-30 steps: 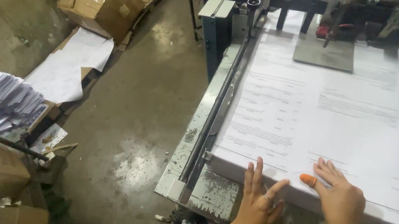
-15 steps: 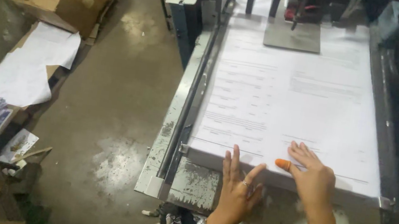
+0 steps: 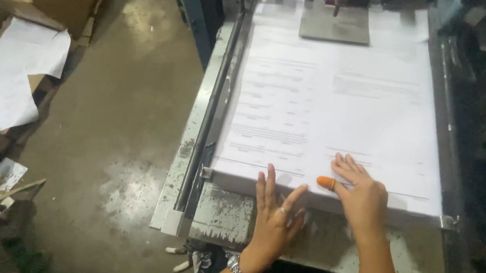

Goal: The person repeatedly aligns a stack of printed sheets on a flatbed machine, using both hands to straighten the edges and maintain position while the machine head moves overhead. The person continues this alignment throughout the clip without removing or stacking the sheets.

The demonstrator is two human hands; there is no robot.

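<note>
Both hands lie flat, fingers spread, gripping nothing apparent: left hand (image 3: pixel 275 215) against the paper stack (image 3: pixel 337 106) front edge, right hand (image 3: pixel 360 192) on top.

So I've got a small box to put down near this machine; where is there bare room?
Bare concrete floor runs between the machine's left rail and the loose sheets. The worn metal ledge left of the left hand is free. The paper stack fills the bed, with the right hand on its near edge.
</note>
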